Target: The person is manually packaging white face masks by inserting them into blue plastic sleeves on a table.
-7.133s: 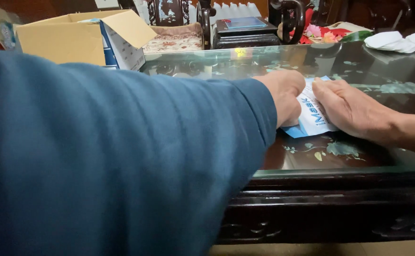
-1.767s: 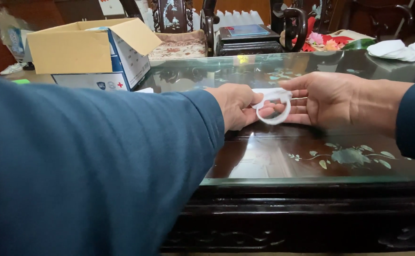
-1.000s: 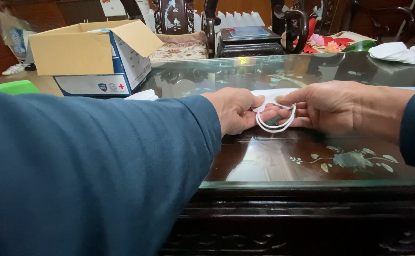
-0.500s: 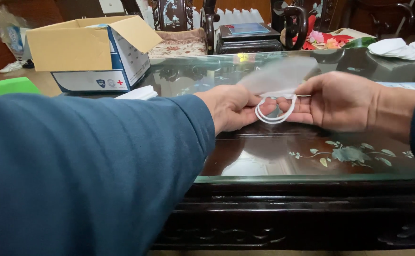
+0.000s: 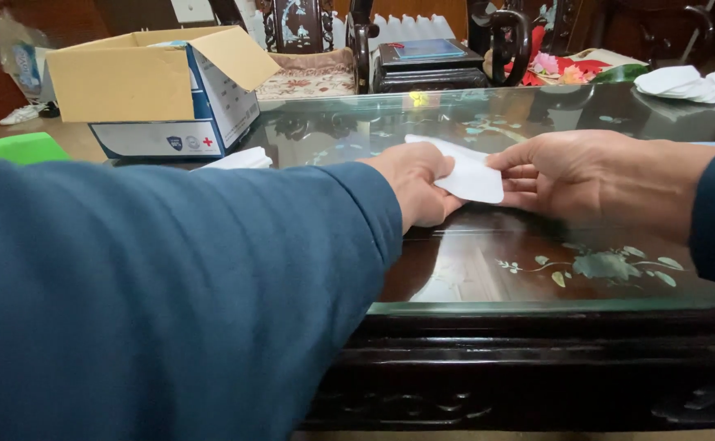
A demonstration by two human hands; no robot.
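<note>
Hands: left (image 5: 417, 186), right (image 5: 590, 175) pinch white sheet (image 5: 467, 173) between them.

Left hand's fingers (image 5: 443, 167) tucked out of sight behind white sheet (image 5: 470, 175).

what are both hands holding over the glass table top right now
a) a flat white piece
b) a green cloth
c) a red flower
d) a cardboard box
a, since the left hand and the right hand pinch a flat white piece between them above the glass table top, while the cardboard box sits apart at the far left.
</note>
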